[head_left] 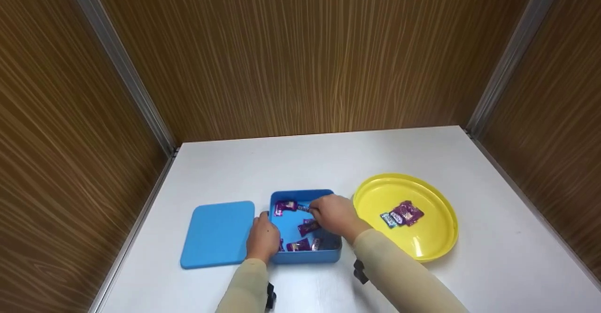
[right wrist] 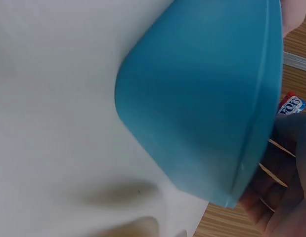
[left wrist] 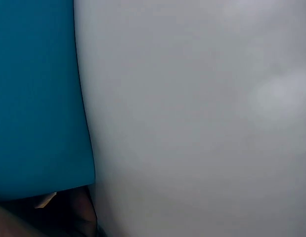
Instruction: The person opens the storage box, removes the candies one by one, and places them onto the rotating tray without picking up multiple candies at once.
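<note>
A blue box [head_left: 305,256] without its lid holds several small wrapped candies, most of them purple [head_left: 298,245]. My left hand [head_left: 264,239] grips the box's left wall. My right hand [head_left: 335,215] is over the right part of the box, pinching a candy in a small blue, white and red wrapper [right wrist: 292,104]; lettering like "FOX'S" shows on it in the right wrist view. The left wrist view has only the box's side [left wrist: 39,98] and dark parts of the left hand [left wrist: 82,210] at the bottom left.
A flat blue lid [head_left: 218,234] lies on the white table [head_left: 300,163] left of the box. To the right stands a round yellow tray [head_left: 427,247] with a small cluster of purple and blue candies [head_left: 404,213]. Wood-grain panels [head_left: 300,55] enclose the back and sides.
</note>
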`<state>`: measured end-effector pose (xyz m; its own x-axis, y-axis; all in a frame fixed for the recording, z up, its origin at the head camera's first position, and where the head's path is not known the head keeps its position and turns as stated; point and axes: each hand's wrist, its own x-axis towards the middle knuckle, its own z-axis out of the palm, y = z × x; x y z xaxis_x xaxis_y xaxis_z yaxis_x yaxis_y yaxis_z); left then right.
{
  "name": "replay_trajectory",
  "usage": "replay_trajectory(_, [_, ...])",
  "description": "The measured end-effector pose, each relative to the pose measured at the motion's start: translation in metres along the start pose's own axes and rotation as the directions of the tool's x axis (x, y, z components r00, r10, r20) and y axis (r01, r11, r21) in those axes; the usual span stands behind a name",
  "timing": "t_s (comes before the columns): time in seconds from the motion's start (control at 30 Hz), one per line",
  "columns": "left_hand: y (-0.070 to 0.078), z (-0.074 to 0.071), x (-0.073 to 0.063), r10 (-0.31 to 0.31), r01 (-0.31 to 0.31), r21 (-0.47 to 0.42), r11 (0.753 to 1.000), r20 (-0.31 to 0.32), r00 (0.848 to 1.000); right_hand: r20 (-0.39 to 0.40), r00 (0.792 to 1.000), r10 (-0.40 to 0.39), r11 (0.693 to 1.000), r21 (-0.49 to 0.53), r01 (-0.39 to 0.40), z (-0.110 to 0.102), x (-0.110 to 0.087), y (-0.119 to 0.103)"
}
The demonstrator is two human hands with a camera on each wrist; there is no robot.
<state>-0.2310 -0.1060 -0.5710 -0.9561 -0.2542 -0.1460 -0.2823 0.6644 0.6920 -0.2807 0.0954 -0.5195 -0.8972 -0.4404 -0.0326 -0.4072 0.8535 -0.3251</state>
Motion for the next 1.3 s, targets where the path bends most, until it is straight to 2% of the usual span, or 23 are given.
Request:
replay_trajectory(0.13, [0.000, 0.000, 0.000, 0.004, -0.004, 0.001, 1.000, -0.005, 1.000, -0.026, 0.999, 0.037, 0.999, 0.008, -0.037, -0.014, 0.001, 0.009])
replay_trajectory(0.3, [0.001, 0.001, 0.000, 0.014, -0.014, -0.003, 1.000, -0.004, 1.000, -0.038, 0.989, 0.142, 0.987, 0.079, -0.139, -0.030, -0.001, 0.032])
replay_trajectory(0.5, [0.002, 0.001, 0.000, 0.022, -0.022, -0.009, 1.000, -0.006, 1.000, -0.017, 0.970, 0.242, 0.962, 0.136, -0.237, -0.046, -0.016, 0.083])
replay_trajectory(0.7, [0.001, -0.001, 0.001, 0.013, -0.013, 0.002, 1.000, -0.007, 1.000, -0.038, 0.956, 0.289, 0.956, 0.055, -0.287, -0.051, -0.045, 0.139])
replay_trajectory(0.8, [0.001, -0.001, 0.001, 0.006, -0.006, -0.007, 1.000, -0.009, 1.000, -0.019, 0.950, 0.312, 0.949, 0.057, -0.310, -0.049, -0.055, 0.156])
replay_trajectory(1.0, [0.000, 0.000, -0.002, -0.006, 0.006, -0.017, 1.000, -0.005, 1.000, -0.022, 0.943, 0.332, 0.943, -0.004, -0.332, -0.041, -0.067, 0.171])
replay_trajectory(1.3, [0.000, -0.001, -0.002, 0.003, -0.003, -0.017, 1.000, -0.006, 1.000, -0.082, 0.935, 0.344, 0.935, -0.068, -0.349, -0.043, -0.067, 0.167])
